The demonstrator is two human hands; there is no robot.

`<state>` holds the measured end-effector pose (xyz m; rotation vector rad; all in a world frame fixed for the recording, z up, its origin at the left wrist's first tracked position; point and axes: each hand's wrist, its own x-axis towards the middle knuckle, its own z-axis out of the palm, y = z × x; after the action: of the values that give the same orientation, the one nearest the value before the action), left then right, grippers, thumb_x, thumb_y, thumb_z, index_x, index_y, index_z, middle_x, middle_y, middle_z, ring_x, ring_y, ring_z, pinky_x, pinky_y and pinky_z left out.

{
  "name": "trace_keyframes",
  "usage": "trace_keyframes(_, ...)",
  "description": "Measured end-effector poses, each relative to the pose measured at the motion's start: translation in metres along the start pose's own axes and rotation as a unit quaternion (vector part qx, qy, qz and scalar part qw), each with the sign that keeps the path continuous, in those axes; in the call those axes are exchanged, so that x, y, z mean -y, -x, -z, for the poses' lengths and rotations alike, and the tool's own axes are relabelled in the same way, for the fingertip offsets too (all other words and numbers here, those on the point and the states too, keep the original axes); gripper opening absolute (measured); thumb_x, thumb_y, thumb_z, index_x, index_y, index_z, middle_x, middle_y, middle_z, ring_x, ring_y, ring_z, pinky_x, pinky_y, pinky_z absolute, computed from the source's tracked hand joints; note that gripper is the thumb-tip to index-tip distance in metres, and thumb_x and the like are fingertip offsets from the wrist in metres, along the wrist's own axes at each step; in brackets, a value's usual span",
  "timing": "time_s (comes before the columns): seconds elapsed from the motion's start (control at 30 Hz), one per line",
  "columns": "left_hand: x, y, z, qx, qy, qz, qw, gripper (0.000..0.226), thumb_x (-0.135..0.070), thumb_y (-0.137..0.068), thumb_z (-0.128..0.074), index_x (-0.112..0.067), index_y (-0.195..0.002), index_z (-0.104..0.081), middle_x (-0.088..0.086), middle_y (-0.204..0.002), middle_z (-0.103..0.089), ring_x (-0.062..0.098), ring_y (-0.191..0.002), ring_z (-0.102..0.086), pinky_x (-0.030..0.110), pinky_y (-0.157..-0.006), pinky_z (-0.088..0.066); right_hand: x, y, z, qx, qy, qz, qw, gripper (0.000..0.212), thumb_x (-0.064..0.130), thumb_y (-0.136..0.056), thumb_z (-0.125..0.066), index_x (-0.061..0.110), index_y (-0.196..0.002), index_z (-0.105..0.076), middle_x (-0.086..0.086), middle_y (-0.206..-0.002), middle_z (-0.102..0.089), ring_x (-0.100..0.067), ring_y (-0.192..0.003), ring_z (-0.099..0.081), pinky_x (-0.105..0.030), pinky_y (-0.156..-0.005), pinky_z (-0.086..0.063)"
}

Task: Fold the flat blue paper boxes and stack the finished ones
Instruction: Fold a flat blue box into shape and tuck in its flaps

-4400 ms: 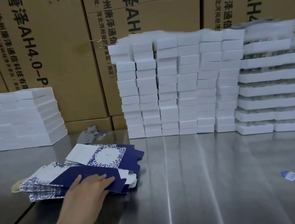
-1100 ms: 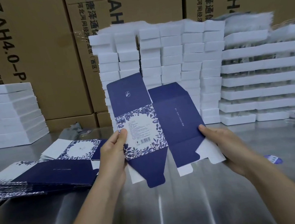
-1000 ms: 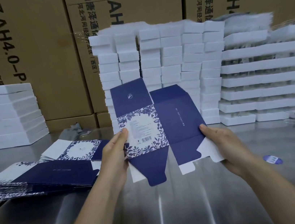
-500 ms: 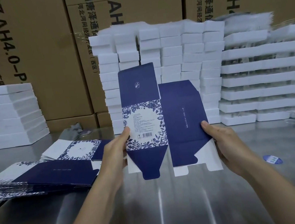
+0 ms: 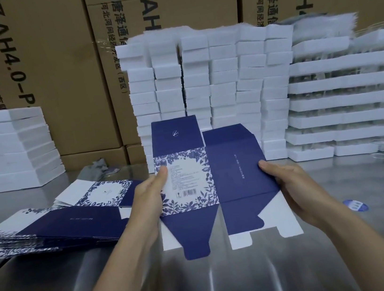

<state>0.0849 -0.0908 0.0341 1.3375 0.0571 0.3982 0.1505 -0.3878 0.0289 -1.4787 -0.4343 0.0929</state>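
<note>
Now that the left hand (image 5: 148,198) has come off the pile and joined the right hand (image 5: 288,188), both grasp one flat navy-blue paper box blank (image 5: 236,171) by its side edges above the table. The left thumb lies on the white floral panel with the barcode and the right thumb on the plain navy panel. The other fingers are hidden behind the card.

A second ago the blank was tilted, and half a second ago it stood upright and higher. Now it sits lower and squarer to the view, with the centre crease running straight up and down between the two hands. It is still collapsed flat, top flaps up, and its pointed and notched bottom flaps hang down with white card showing behind them.

I judge this the start of the fold: the sheet is picked and lined up. The next move should be to press the side edges inward and open it into a sleeve before tucking the flaps.

Just left of the left forearm, the fanned pile of flat blue-and-white paper blanks (image 5: 49,229) lies on the shiny steel table (image 5: 230,283), so plenty remain. No finished blue box shows anywhere. Behind stand stacks of white foam blocks (image 5: 202,82) and brown printed cardboard cartons (image 5: 51,66).
</note>
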Motion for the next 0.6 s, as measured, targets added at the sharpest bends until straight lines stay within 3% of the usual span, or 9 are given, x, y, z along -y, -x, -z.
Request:
trace_keyframes(0.1, 0.000, 0.000, 0.000, 0.024, -0.009, 0.023, 0.999, 0.033, -0.043, -0.104, -0.062, -0.018, -0.114, -0.082, 0.006, -0.117, -0.080, 0.027, -0.111, -0.077, 0.049, -0.107, -0.054, 0.000, 0.001, -0.004, -0.033, 0.003, -0.014, 0.999, 0.063, 0.070, -0.084, -0.072, 0.019, -0.119, -0.081, -0.006, -0.120, -0.080, -0.040, -0.115, -0.072, -0.062, -0.120, -0.039)
trace_keyframes(0.2, 0.002, 0.000, -0.001, 0.034, -0.030, 0.032, 0.998, 0.037, -0.046, -0.104, -0.062, -0.018, -0.120, -0.080, 0.006, -0.119, -0.079, 0.035, -0.120, -0.072, 0.057, -0.114, -0.048, 0.001, 0.000, -0.008, -0.077, -0.009, -0.022, 0.997, 0.052, 0.061, -0.097, -0.064, 0.015, -0.115, -0.082, -0.007, -0.113, -0.081, -0.030, -0.101, -0.079, -0.046, -0.094, -0.059)
trace_keyframes(0.33, 0.002, 0.001, -0.004, 0.061, 0.013, 0.077, 0.995, 0.043, -0.053, -0.098, -0.066, -0.022, -0.125, -0.077, 0.006, -0.121, -0.079, 0.030, -0.113, -0.076, 0.048, -0.101, -0.057, 0.004, 0.001, -0.012, -0.082, -0.032, -0.022, 0.996, 0.040, 0.052, -0.103, -0.060, 0.022, -0.099, -0.086, -0.010, -0.109, -0.082, -0.029, -0.098, -0.080, -0.037, -0.075, -0.063)
trace_keyframes(0.43, 0.003, 0.000, -0.004, 0.098, 0.037, 0.103, 0.989, 0.028, -0.043, -0.094, -0.073, -0.029, -0.117, -0.080, 0.007, -0.121, -0.079, 0.029, -0.108, -0.078, 0.043, -0.086, -0.062, 0.001, 0.001, -0.016, -0.110, -0.058, -0.022, 0.992, 0.044, 0.054, -0.104, -0.059, 0.019, -0.099, -0.085, -0.009, -0.106, -0.082, -0.030, -0.096, -0.080, -0.043, -0.082, -0.062)
trace_keyframes(0.5, 0.006, -0.001, -0.003, 0.084, 0.046, 0.090, 0.991, 0.015, -0.031, -0.094, -0.076, -0.031, -0.108, -0.082, 0.008, -0.118, -0.080, 0.030, -0.103, -0.079, 0.041, -0.076, -0.065, 0.000, -0.001, -0.019, -0.119, -0.090, -0.024, 0.988, 0.043, 0.053, -0.107, -0.054, 0.020, -0.114, -0.080, -0.009, -0.111, -0.081, -0.031, -0.101, -0.079, -0.048, -0.091, -0.060)
trace_keyframes(0.6, 0.005, -0.001, -0.001, 0.045, 0.103, 0.095, 0.989, 0.026, -0.036, -0.095, -0.073, -0.024, -0.118, -0.080, 0.008, -0.117, -0.080, 0.031, -0.101, -0.079, 0.040, -0.074, -0.065, 0.000, -0.002, -0.019, -0.105, -0.107, -0.006, 0.989, 0.029, 0.040, -0.110, -0.051, 0.033, -0.134, -0.066, -0.008, -0.113, -0.081, -0.031, -0.100, -0.079, -0.048, -0.087, -0.062)
